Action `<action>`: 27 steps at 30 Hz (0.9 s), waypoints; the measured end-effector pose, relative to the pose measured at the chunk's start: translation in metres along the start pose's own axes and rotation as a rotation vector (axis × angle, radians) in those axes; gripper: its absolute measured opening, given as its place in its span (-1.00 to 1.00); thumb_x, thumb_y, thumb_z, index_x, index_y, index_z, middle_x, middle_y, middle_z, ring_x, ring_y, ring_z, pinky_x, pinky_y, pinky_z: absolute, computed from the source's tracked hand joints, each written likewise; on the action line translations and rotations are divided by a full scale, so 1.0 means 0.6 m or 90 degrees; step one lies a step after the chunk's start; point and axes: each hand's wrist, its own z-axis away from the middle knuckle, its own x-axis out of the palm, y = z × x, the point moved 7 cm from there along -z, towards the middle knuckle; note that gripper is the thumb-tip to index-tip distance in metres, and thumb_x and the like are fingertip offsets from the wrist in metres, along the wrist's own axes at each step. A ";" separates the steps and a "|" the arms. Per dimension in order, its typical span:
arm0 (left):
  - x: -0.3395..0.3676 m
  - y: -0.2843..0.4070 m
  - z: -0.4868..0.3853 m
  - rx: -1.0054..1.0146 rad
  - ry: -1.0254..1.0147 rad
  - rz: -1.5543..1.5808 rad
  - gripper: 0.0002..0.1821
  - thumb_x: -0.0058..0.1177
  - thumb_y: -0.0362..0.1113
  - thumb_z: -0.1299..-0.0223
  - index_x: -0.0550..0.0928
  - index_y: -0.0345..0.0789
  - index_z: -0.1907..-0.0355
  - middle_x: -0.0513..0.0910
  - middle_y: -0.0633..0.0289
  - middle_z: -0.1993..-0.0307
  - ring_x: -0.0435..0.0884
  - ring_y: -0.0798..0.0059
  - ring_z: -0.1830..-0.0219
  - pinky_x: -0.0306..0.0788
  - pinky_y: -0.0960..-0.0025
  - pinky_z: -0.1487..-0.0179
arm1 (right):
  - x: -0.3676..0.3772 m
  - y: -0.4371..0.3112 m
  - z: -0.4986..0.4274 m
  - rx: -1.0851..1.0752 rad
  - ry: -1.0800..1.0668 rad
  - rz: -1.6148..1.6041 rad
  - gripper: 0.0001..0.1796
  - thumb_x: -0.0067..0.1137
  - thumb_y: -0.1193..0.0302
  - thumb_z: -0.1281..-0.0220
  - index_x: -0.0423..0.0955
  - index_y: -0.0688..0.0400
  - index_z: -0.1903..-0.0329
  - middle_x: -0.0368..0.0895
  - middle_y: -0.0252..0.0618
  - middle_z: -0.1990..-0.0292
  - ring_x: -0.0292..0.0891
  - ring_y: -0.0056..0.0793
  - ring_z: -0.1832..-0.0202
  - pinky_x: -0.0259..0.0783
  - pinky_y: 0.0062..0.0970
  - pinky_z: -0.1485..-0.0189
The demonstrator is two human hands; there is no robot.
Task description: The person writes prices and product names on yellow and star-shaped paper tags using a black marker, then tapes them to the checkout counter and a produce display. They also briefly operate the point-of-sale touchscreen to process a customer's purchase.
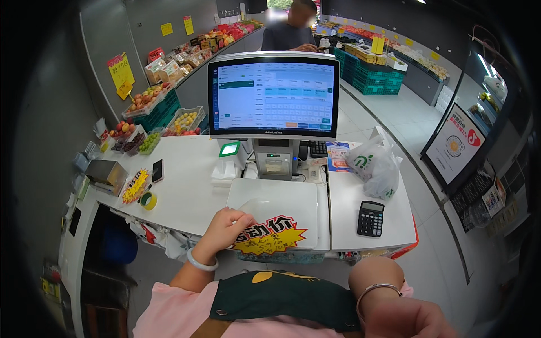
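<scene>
My left hand, with a bracelet on its wrist, is closed on the left end of a yellow starburst price card that bears writing. The card lies over the front part of a white weighing platform and overhangs its front edge. At the lower right, close to the camera, my right hand is blurred and partly cut off by the frame; whether it holds anything cannot be told. Behind the platform stands a lit checkout monitor. A black calculator lies on the counter to the right.
White plastic bags stand at the counter's right end. A phone, a yellow tape roll and another starburst card lie at left. Boxed grapes sit farther back. Beyond the monitor stands a person near fruit displays.
</scene>
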 end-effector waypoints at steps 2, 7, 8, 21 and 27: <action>0.004 -0.013 0.004 -0.071 -0.016 0.061 -0.67 -0.05 -0.15 -0.32 0.73 -0.27 0.40 0.72 0.21 0.50 0.65 0.37 0.43 0.21 0.10 -0.26 | -0.003 0.002 0.005 0.000 -0.009 -0.032 -0.52 0.10 0.50 -0.25 0.35 0.04 -0.24 0.24 -0.53 -0.28 0.40 -0.66 0.26 0.31 -0.50 0.23; 0.001 0.019 0.001 0.055 0.002 -0.032 -0.69 -0.04 -0.24 -0.29 0.71 -0.40 0.38 0.65 0.15 0.54 0.58 0.44 0.46 0.43 0.38 0.31 | -0.022 -0.014 0.030 0.004 -0.048 0.023 -0.50 0.12 0.49 -0.25 0.33 0.03 -0.26 0.23 -0.50 -0.28 0.44 -0.64 0.24 0.34 -0.48 0.22; 0.003 0.022 -0.001 0.070 0.006 -0.052 -0.69 -0.04 -0.24 -0.28 0.71 -0.39 0.38 0.65 0.15 0.54 0.59 0.42 0.44 0.43 0.38 0.29 | -0.027 -0.019 0.039 0.016 -0.059 0.034 -0.48 0.13 0.49 -0.25 0.32 0.03 -0.27 0.23 -0.49 -0.28 0.45 -0.63 0.23 0.35 -0.47 0.22; 0.110 0.056 -0.017 0.127 -0.207 -0.206 -0.75 0.02 -0.04 -0.31 0.72 -0.07 0.30 0.67 0.31 0.35 0.58 0.33 0.12 0.01 -0.25 -0.34 | -0.075 0.132 0.388 0.825 -0.590 0.337 -0.78 0.35 0.30 -0.01 0.58 0.04 0.26 0.60 -0.36 0.33 0.50 -0.28 0.25 0.35 -0.33 0.12; 0.134 0.032 -0.031 0.110 -0.200 -0.158 -0.79 0.17 -0.09 -0.19 0.69 -0.09 0.17 0.69 0.33 0.32 0.59 0.37 0.10 0.06 -0.09 -0.32 | -0.076 0.114 0.387 0.781 -0.620 0.332 -0.89 0.26 0.29 -0.11 0.57 -0.02 0.33 0.54 -0.41 0.39 0.47 -0.35 0.28 0.31 -0.27 -0.03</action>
